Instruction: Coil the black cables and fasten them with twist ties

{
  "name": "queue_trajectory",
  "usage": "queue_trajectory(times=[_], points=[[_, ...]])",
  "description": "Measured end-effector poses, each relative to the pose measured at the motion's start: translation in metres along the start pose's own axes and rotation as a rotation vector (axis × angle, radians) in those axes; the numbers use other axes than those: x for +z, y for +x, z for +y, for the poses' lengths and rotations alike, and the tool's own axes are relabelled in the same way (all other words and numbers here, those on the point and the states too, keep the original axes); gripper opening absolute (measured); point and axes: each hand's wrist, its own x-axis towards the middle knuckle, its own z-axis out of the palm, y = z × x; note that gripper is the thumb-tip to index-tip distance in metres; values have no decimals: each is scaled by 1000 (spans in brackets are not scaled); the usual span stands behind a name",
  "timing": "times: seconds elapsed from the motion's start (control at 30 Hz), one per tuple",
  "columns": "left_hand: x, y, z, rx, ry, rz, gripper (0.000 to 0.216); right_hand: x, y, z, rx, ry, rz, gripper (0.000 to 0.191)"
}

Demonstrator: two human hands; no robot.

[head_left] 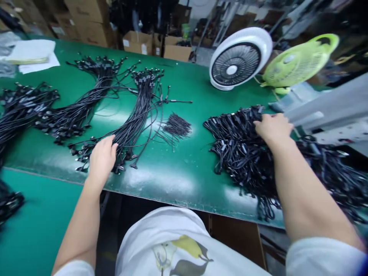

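Note:
My left hand (102,159) is at the near end of a bundle of long black cables (135,115), its thumb and fingers drawn together on the cables by their connectors. Which strand it holds is hidden. On the right, my right hand (274,128) reaches over a heap of folded, tied black cables (238,153). Its fingers curl down onto the heap's far row, around a tied cable as far as I can see; the fingertips are partly hidden. Between the hands lies a small pile of short black ties (176,125).
More loose cable bundles (86,101) lie to the left on the green table (178,172). A white fan (241,57) and a lime green fan (301,61) stand at the back right. White papers (37,53) rest at the far left; cardboard boxes (138,42) are behind the table.

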Motion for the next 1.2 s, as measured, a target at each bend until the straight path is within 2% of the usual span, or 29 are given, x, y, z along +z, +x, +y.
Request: queue_trajectory(times=[0.03, 0.1, 0.17, 0.23, 0.27, 0.33, 0.37, 0.43, 0.5, 0.57, 0.63, 0.73, 0.8, 0.83, 0.9, 0.97, 1.0, 1.07, 1.1, 1.13, 1.2], points=[[-2, 2, -14, 32, 51, -38, 42, -2, -8, -10, -69, -5, 50, 27], [-1, 5, -37, 103, 96, -145, 41, -4, -28, -41, -317, 39, 79, 31], [4, 7, -51, 125, 85, -212, 38, 3, -58, -89, -642, 124, -55, 30], [8, 10, -60, 123, 63, -224, 36, 20, -93, -144, -883, 175, -196, 26], [9, 12, -63, 132, 58, -227, 36, 31, -111, -172, -1050, 185, -243, 29], [5, 16, -66, 161, 43, -234, 36, 52, -141, -222, -1316, 183, -246, 35], [0, 18, -66, 172, 23, -228, 34, 61, -151, -243, -1402, 159, -244, 35], [-18, 17, -65, 154, -59, -153, 33, 72, -153, -274, -1473, 86, -243, 26], [-42, 12, -65, 113, -145, -8, 33, 70, -132, -292, -1445, 38, -213, 23], [-66, 6, -66, 94, -159, 139, 31, 52, -91, -299, -1340, 43, -102, 28], [-84, 0, -69, 98, -129, 214, 28, 20, -42, -299, -1155, 65, 91, 30], [-94, -7, -76, 6, -163, 177, 21, -40, 21, -291, -950, 70, 301, 45], [-94, -15, -81, -136, -323, 107, 19, -74, 39, -282, -888, 55, 393, 56], [-94, -21, -82, -214, -472, 54, 22, -86, 38, -277, -872, 18, 397, 57], [-91, -35, -77, -340, -876, -71, 29, -94, 14, -263, -858, -91, 339, 49], [-88, -48, -58, -413, -1224, -159, 33, -84, -36, -246, -908, -212, 214, 37], [-85, -52, -43, -424, -1314, -160, 32, -76, -69, -237, -960, -240, 148, 33], [-76, -56, -6, -381, -1266, -127, 33, -62, -135, -219, -1254, -309, -183, 28], [-71, -56, 13, -294, -1193, -105, 35, -59, -165, -211, -1376, -272, -273, 23], [-64, -56, 32, -188, -1105, -117, 35, -58, -189, -204, -1448, -214, -315, 20], [-53, -57, 61, -39, -1018, -259, 35, -64, -216, -194, -1468, -53, -304, 19]])
